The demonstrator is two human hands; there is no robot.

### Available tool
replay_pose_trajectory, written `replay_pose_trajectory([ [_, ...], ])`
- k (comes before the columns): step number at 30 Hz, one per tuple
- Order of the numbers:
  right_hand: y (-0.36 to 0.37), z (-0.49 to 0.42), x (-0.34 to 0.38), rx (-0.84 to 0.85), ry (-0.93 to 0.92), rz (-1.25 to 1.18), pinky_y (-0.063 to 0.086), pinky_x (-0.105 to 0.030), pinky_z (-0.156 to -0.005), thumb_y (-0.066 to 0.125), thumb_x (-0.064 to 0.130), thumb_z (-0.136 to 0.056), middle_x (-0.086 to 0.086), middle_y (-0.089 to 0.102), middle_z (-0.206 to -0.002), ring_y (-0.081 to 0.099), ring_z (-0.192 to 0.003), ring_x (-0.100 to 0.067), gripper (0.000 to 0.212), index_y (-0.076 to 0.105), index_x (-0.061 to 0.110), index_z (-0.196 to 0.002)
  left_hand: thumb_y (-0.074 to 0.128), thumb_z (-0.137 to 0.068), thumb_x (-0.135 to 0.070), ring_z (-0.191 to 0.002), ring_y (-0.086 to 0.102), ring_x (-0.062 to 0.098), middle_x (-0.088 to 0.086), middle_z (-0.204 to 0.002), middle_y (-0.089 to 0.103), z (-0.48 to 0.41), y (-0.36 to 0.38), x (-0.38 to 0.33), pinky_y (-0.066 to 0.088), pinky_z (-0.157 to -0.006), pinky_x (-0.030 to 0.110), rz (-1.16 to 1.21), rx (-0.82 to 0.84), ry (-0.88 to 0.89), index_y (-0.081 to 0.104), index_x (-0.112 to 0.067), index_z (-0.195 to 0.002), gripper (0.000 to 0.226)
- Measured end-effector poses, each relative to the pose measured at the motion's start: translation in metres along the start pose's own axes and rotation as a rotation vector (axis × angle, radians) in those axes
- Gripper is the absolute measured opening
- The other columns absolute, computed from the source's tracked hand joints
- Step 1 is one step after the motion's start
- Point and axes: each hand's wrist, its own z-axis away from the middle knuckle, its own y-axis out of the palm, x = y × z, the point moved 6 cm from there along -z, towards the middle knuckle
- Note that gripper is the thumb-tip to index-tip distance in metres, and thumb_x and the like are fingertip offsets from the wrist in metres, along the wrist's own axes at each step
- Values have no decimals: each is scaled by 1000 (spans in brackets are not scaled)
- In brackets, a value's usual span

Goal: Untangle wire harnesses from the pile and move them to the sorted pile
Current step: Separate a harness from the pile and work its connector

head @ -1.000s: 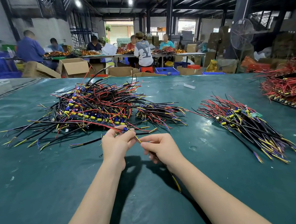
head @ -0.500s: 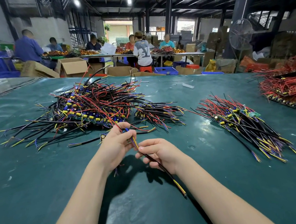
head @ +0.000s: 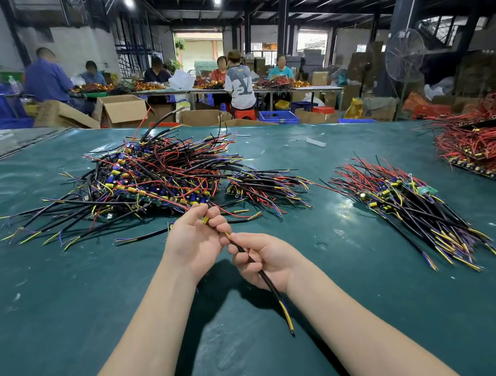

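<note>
While both hands hold one wire harness (head: 278, 298), it slants above the green table (head: 70, 313).
Its yellow-tipped free end points back toward the person; the long axis runs from near right to far left. The right hand (head: 268, 259) curls round the black sheath, and the left hand (head: 195, 239) pinches the far end just before the tangled pile (head: 154, 179). The sorted pile (head: 410, 201) lies well apart, rightward.

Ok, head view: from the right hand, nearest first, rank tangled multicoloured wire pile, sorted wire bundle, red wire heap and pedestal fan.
1. Tangled multicoloured wire pile, ahead-left of right hand.
2. Sorted wire bundle, right.
3. Red wire heap, far right.
4. Pedestal fan, background.
</note>
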Motion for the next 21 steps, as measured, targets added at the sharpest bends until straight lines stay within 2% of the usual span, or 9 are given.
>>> replay_pose_trajectory([
  [3,4,-2,-5,50,51,-133,30,-10,-27,37,12,-97,2,55,-51,48,-35,0,29,57,6,-76,27,-97,-23,-49,30,10,-4,-53,34,-1,-5,-1,24,-54,23,99,-23,-22,34,-15,-67,32],
  [6,4,-3,-8,70,84,-141,30,-10,-27,35,11,-98,3,55,-50,44,-32,1,30,54,6,-76,28,-98,-18,-54,25,8,-4,-62,31,0,-9,-4,26,-53,23,279,-68,-6,35,-15,-70,29],
  [10,3,-2,-3,39,-26,22,25,-8,-27,38,3,-96,4,56,-50,44,-34,0,23,57,5,-83,28,-98,-16,-53,24,7,-4,-62,31,3,-6,-5,28,-50,22,356,-89,-50,35,-15,-68,30],
  [13,4,0,1,43,-123,113,25,-8,-28,40,-3,-93,3,58,-51,44,-36,0,21,59,4,-85,28,-97,-15,-51,24,7,-3,-59,32,5,-2,-7,26,-41,14,363,-66,-86,35,-15,-67,31],
  [15,6,2,5,62,-155,154,24,-8,-29,41,-4,-92,4,59,-52,43,-35,0,21,59,4,-85,28,-96,-15,-46,28,7,-2,-57,34,7,2,-8,27,-36,15,363,-37,-85,36,-14,-66,30],
  [18,9,7,10,114,-166,253,23,-8,-29,40,-2,-93,5,57,-53,38,-35,1,19,57,5,-90,28,-95,-16,-37,32,9,-2,-53,36,9,3,-10,25,-37,14,338,-23,-79,38,-14,-64,32],
  [21,12,7,4,142,-116,342,21,-8,-30,39,3,-95,6,52,-51,32,-34,1,22,60,9,-92,28,-96,-17,-34,33,7,-4,-50,35,9,-10,-20,22,-35,13,298,-88,-37,35,-16,-65,32],
])
